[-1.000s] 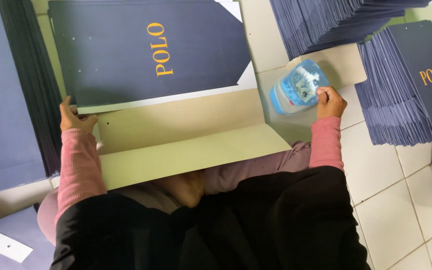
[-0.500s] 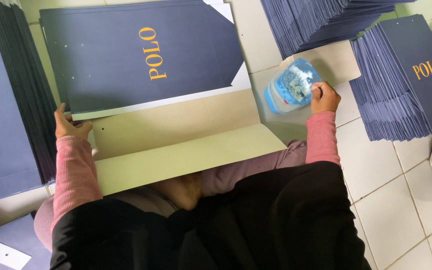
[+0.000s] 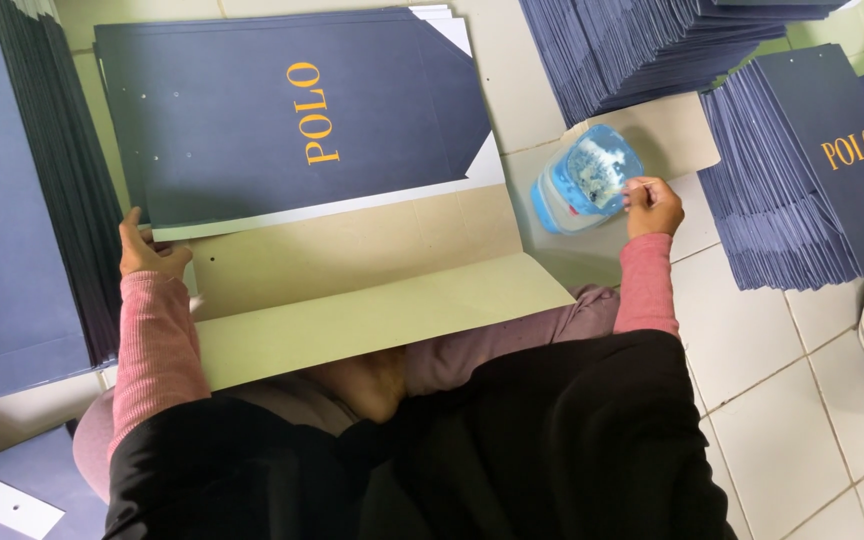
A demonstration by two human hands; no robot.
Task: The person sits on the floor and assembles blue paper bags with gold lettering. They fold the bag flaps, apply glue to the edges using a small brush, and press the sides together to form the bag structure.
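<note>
A flat navy card sheet with gold lettering lies on the floor ahead of me, resting on a cream folded card that reaches over my lap. My left hand presses the left edge of these sheets, fingers spread on the cream card. My right hand is closed on a thin stick or brush that reaches into a small clear blue tub holding white paste. The tub stands on a cream card piece at the right.
Tall stacks of navy sheets stand at the left, the top right and the right. White floor tiles lie at the lower right. My legs and black top fill the bottom.
The view has shifted slightly. My right hand has moved a little beside the tub, with the stick in the paste. My left hand stays on the sheet edge.
</note>
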